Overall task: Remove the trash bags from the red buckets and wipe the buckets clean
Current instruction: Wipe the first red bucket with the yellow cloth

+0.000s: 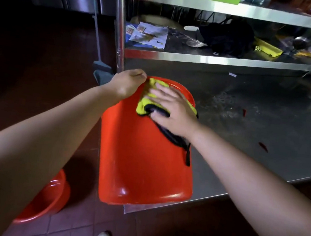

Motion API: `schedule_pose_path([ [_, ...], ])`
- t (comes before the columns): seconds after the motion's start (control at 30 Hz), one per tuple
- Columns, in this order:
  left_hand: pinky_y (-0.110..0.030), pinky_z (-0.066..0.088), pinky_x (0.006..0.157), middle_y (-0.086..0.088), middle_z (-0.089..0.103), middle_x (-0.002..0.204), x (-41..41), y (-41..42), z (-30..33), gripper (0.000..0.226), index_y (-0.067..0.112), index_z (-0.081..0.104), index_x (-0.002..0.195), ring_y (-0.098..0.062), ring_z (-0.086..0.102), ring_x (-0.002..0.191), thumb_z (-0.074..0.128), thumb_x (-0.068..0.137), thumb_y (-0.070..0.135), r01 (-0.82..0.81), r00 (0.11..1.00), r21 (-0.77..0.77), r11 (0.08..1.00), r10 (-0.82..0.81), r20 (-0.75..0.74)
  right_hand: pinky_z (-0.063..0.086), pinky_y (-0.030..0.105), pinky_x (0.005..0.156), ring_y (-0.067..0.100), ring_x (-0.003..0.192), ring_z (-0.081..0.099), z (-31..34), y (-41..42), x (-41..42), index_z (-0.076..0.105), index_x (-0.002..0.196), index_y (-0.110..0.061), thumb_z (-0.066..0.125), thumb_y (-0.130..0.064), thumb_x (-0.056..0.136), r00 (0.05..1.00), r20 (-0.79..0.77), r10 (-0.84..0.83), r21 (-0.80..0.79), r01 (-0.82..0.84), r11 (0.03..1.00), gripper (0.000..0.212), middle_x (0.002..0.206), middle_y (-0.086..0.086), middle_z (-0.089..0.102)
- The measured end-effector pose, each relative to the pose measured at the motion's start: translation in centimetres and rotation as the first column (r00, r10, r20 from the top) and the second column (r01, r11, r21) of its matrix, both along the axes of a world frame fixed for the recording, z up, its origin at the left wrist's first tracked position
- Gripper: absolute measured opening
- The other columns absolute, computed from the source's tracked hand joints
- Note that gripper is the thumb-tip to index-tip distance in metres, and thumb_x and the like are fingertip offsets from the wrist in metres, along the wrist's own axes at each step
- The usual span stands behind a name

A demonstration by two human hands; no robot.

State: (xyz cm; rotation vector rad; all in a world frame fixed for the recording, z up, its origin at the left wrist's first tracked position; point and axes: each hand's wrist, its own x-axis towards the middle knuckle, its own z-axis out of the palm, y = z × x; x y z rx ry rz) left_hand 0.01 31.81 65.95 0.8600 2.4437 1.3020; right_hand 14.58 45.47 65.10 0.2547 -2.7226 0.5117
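With no bag on it, the red bucket [142,155] lies on the steel table [265,130], left hand [127,83] curled on its rim, right hand [171,108] pressing the yellow cloth [147,99] flat-fingered; a second bucket [48,198] waits on the floor

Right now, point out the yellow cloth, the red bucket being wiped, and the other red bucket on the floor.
yellow cloth [146,105]: head view, on its yellow fold left of the fingers.
red bucket on the table [141,163]: head view, on its side wall.
red bucket on the floor [48,200]: head view, on its wall.

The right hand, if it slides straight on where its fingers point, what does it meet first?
Probably the left hand, gripping the red bucket just beyond the yellow cloth that the right hand presses flat; depth is uncertain.
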Motion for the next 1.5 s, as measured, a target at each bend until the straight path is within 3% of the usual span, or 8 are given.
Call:
schedule_pose_path([
  [0.07,-0.037,0.035,0.107,-0.008,0.062,0.121,-0.4,-0.5,-0.2,0.026,0.018,0.063,0.11,-0.022,0.052,0.117,0.046,0.096,0.033,-0.044,0.995,0.057,0.997,0.039,0.087,0.02,0.041,0.115,0.014,0.138,0.033,0.4,0.2,-1.7,0.061,0.126,-0.019,0.064,-0.024,0.087,0.999,0.023,-0.029,-0.051,0.03,0.998,0.04,0.14,-0.004,0.05],
  [0.2,-0.025,0.042,0.091,-0.002,0.063,0.105,-0.6,-3.0,-0.9,0.016,0.02,0.062,0.102,-0.013,0.057,0.1,0.049,0.097,0.027,-0.102,0.979,0.201,0.974,0.062,0.195,0.009,0.042,0.118,0.011,0.143,0.022,-0.5,-2.8,-1.4,0.055,0.131,-0.031,0.059,-0.039,0.088,1.0,0.024,0.007,0.085,-0.009,0.996,0.044,0.146,-0.009,0.042],
  [0.4,-0.025,0.036,0.065,-0.005,0.051,0.088,-0.6,-6.1,-2.1,0.021,0.026,0.056,0.081,-0.015,0.047,0.081,0.046,0.097,0.034,-0.169,0.973,0.237,0.957,0.124,0.197,0.007,0.049,0.117,0.017,0.143,0.023,-2.4,-7.3,6.4,0.058,0.127,-0.031,0.061,-0.043,0.084,0.961,0.07,0.266,0.202,-0.275,0.94,0.045,0.144,-0.007,0.046],
  [0.5,-0.025,0.041,0.067,0.005,0.059,0.082,-0.7,-7.2,-2.1,0.022,0.026,0.062,0.085,-0.011,0.052,0.074,0.046,0.096,0.036,-0.163,0.97,0.251,0.954,0.108,0.217,0.007,0.05,0.117,0.017,0.145,0.017,-3.6,-7.9,9.9,0.055,0.132,-0.03,0.057,-0.046,0.086,0.931,0.126,0.343,0.24,-0.364,0.9,0.048,0.147,-0.007,0.042],
  [0.67,-0.034,0.044,0.092,0.0,0.065,0.1,-0.8,-7.6,-1.4,0.02,0.025,0.064,0.091,-0.017,0.06,0.098,0.047,0.096,0.034,-0.129,0.954,0.239,0.962,0.055,0.295,0.01,0.045,0.117,0.014,0.142,0.025,-3.3,-7.0,9.4,0.061,0.126,-0.026,0.066,-0.033,0.077,0.89,0.148,0.431,0.172,-0.452,0.875,0.05,0.143,-0.007,0.047],
  [1.0,-0.037,0.04,0.105,0.001,0.065,0.104,-1.3,-7.6,-1.9,0.014,0.027,0.063,0.087,-0.018,0.058,0.11,0.055,0.093,0.037,-0.152,0.941,0.307,0.94,0.042,0.335,0.014,0.038,0.117,0.014,0.139,0.032,0.6,-4.1,-2.8,0.063,0.124,-0.023,0.065,-0.02,0.085,0.986,0.049,0.161,0.054,-0.163,0.985,0.04,0.14,-0.007,0.05],
  [1.23,-0.027,0.051,0.074,0.002,0.068,0.083,-0.5,-6.9,-3.6,0.015,0.022,0.062,0.087,-0.012,0.065,0.077,0.053,0.095,0.032,-0.197,0.867,0.377,0.905,-0.019,0.499,0.003,0.032,0.118,0.007,0.142,0.022,1.6,-2.0,-4.9,0.054,0.132,-0.031,0.057,-0.029,0.089,0.981,0.149,0.128,0.251,-0.163,0.954,0.043,0.147,-0.013,0.039],
  [1.5,-0.021,0.037,0.052,0.01,0.052,0.057,-0.9,-5.7,-3.4,0.026,0.022,0.052,0.073,-0.005,0.048,0.051,0.045,0.097,0.017,-0.112,0.894,0.341,0.933,-0.055,0.444,0.003,0.044,0.119,0.01,0.145,0.012,-1.5,-3.1,6.4,0.05,0.135,-0.034,0.057,-0.046,0.087,0.988,0.137,0.067,0.232,-0.098,0.968,0.05,0.151,-0.011,0.034],
])
